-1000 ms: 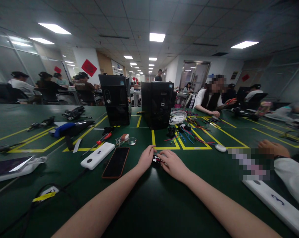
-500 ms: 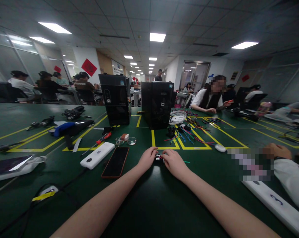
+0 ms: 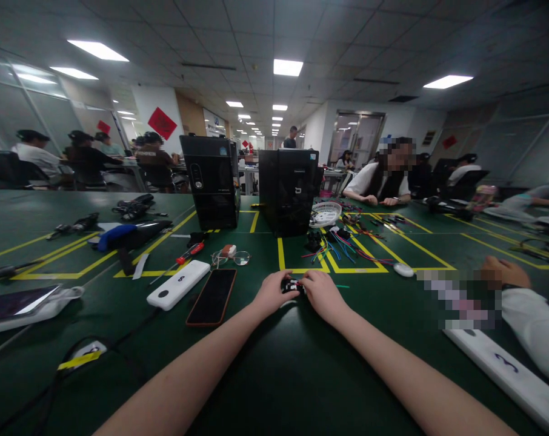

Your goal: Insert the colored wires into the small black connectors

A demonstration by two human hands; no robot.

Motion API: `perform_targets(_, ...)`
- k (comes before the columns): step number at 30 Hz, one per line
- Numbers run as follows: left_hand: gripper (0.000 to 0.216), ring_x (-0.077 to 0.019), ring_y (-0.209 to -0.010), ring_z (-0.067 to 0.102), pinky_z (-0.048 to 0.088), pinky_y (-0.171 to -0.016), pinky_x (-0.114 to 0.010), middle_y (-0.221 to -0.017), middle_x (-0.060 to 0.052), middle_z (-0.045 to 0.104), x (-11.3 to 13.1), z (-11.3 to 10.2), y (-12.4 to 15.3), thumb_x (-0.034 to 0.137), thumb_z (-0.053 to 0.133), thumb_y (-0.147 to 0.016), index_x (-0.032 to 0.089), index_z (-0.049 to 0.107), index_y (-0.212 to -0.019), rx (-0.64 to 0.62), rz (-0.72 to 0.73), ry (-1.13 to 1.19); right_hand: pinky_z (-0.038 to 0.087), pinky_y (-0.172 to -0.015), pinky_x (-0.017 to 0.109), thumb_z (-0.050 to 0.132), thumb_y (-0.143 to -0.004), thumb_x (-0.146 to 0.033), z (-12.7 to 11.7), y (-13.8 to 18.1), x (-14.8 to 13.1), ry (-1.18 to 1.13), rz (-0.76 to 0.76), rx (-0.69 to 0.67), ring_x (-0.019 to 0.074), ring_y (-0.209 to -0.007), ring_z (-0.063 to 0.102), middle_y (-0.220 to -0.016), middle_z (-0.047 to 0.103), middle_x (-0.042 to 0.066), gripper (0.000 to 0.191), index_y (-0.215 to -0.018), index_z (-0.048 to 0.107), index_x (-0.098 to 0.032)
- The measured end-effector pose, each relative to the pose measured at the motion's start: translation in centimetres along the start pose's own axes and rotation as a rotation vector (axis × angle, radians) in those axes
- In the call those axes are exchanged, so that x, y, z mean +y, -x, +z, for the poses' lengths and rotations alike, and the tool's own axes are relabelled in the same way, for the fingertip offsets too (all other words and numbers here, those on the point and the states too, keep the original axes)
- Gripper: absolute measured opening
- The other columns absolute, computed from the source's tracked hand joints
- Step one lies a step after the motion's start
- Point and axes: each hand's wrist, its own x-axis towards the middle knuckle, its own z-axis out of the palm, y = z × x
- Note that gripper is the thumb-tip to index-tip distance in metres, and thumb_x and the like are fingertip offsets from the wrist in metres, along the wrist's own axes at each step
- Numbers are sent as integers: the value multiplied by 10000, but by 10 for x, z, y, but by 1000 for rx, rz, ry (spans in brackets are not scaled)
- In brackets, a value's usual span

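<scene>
small black connector [image 3: 291,286] with thin wires, pinched between left hand [image 3: 271,293], right hand [image 3: 322,293]

One head-worn view looks forward and slightly down over the green tabletop [image 3: 274,375], close above the forearms at lower centre, with the office receding across the upper frame.

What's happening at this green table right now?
The person wearing the camera has both hands together on a small black part with coloured wires, the left hand and right hand pinching it from either side just above the green table. A dark phone and a white power bank lie to the left, and loose coloured wires lie beyond the hands. A co-worker's hand rests on the table at the right.
</scene>
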Motion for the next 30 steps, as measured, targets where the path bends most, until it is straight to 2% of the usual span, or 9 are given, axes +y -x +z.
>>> perform_targets(3,455,-253,-992,557,414,-898,-388,-1053,-75,622,-1,0,-1,285,730,-650,182,584,-1068,3,-6,-30,397,-831,362,470,-835,-136,2,3,1,-48,2,72,203,-927,508,-979,572,84,230,-988,635,-183)
perform_targets(7,309,-222,-934,573,434,-863,-346,-990,-62,634,1,-2,-1,273,680,-696,186,614,-986,-47,59,18,404,-854,381,497,-830,-178,6,5,-5,-162,-79,158,211,-974,498,-1035,563,85,229,-1027,613,-200)
perform_targets(11,315,-223,-932,573,434,-859,-337,-1001,-65,632,3,-2,0,274,675,-694,185,616,-990,-85,89,26,401,-856,386,518,-814,-157,10,5,-8,-172,-94,155,213,-965,501,-1006,577,79,144,-893,635,-185)
perform_targets(15,327,-222,-923,576,440,-845,-331,-991,-60,633,3,-2,0,291,675,-693,187,611,-997,-93,81,23,406,-846,381,517,-821,-166,12,4,-5,-191,-77,132,204,-945,510,-989,577,74,117,-867,624,-182)
perform_targets(20,318,-216,-922,574,439,-835,-315,-994,-55,629,2,-2,0,304,674,-704,189,605,-992,-76,99,12,425,-816,334,436,-862,-144,17,3,-3,-296,-67,118,174,-889,523,-955,570,67,150,-859,584,-170)
perform_targets(24,334,-212,-925,573,439,-833,-311,-1001,-50,630,1,-2,0,293,683,-701,191,595,-1006,-80,98,6,439,-777,309,378,-884,-151,14,2,-2,-373,20,193,167,-848,527,-893,561,56,167,-884,543,-179)
perform_targets(27,351,-217,-938,569,435,-842,-317,-1009,-51,630,0,-2,0,299,692,-693,194,594,-1014,-82,86,-19,434,-768,324,384,-883,-168,7,2,1,-348,52,247,180,-838,530,-880,569,62,157,-906,539,-178)
perform_targets(30,325,-218,-940,567,433,-844,-324,-1006,-54,630,-2,0,-1,298,676,-711,186,597,-1006,-44,68,-49,427,-761,336,410,-878,-184,2,4,0,-285,-9,204,185,-819,533,-869,591,70,154,-919,558,-170)
